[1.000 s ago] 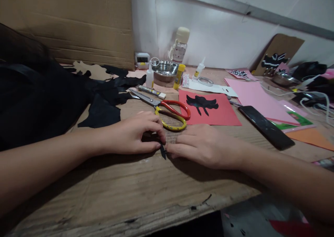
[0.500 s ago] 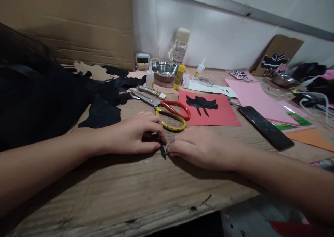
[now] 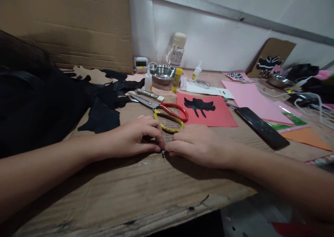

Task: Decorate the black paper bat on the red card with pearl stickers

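My left hand (image 3: 139,135) rests on the cardboard-covered table, thumb and fingers pinched on a small black strip (image 3: 163,154). Only the strip's lower end shows beneath the fingertips. Against it lies my right hand (image 3: 199,145), fingers curled together and tips touching the strip's side; whatever they pinch is hidden. Just beyond the hands are scissors (image 3: 171,117) with one red and one yellow handle, blades pointing far left. A black cut-out shape (image 3: 199,105) lies on a red sheet (image 3: 224,117) beyond my right hand.
Black scraps (image 3: 101,117) lie at the left beside a dark fabric mass (image 3: 39,108). Behind stand a glue stick (image 3: 176,80), a glue bottle (image 3: 148,81), a metal bowl (image 3: 163,75) and a drink bottle (image 3: 177,49). A phone (image 3: 261,127) and pink sheets (image 3: 258,98) lie right.
The fingertips of both hands have come closer together over the black strip, so less of it shows. The whole view has shifted slightly.
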Tool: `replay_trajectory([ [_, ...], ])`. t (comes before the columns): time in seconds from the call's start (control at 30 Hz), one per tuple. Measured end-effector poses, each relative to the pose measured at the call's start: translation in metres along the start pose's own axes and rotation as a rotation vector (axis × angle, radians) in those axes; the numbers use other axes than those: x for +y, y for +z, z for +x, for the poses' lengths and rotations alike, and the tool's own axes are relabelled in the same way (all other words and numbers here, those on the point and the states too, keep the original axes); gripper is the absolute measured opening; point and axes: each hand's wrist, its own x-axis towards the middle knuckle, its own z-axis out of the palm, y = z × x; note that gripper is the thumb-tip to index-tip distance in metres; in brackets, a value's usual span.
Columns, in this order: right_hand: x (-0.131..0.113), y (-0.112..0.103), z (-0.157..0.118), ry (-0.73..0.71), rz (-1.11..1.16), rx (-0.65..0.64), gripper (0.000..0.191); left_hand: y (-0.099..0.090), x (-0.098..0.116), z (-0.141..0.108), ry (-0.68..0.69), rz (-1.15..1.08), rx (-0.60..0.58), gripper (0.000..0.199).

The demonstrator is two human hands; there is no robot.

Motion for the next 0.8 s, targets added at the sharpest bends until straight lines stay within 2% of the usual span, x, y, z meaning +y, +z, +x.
replay_trajectory([
  [0.13, 0.002, -0.001, -0.004, -0.013, -0.029, 0.215, 0.044, 0.003, -0.002, 0.0, 0.043, 0.018, 0.034, 0.011],
  [0.23, 0.001, 0.007, -0.006, -0.044, 0.022, 0.289, 0.043, 0.006, -0.002, 0.0, 0.085, 0.13, 0.118, 0.014],
  [0.3, 0.001, 0.014, -0.006, -0.059, 0.075, 0.273, 0.036, 0.007, -0.002, -0.001, 0.11, 0.177, 0.147, 0.015],
  [0.43, 0.002, 0.022, -0.003, -0.053, 0.19, 0.157, 0.024, 0.006, -0.004, 0.0, 0.101, 0.137, 0.111, 0.014],
  [0.53, 0.002, 0.022, -0.002, -0.033, 0.273, 0.079, 0.021, 0.003, -0.003, 0.001, 0.062, 0.083, 0.105, 0.018],
  [0.6, 0.001, 0.02, -0.002, -0.031, 0.292, 0.089, 0.022, 0.002, -0.003, 0.001, 0.035, 0.086, 0.132, 0.018],
  [0.7, 0.004, 0.016, -0.002, 0.021, 0.279, 0.232, 0.025, 0.003, -0.003, 0.001, -0.014, 0.135, 0.171, 0.015],
  [0.8, 0.019, 0.012, -0.004, 0.177, 0.221, 0.406, 0.028, 0.004, -0.001, -0.001, -0.038, 0.159, 0.167, 0.015],
])
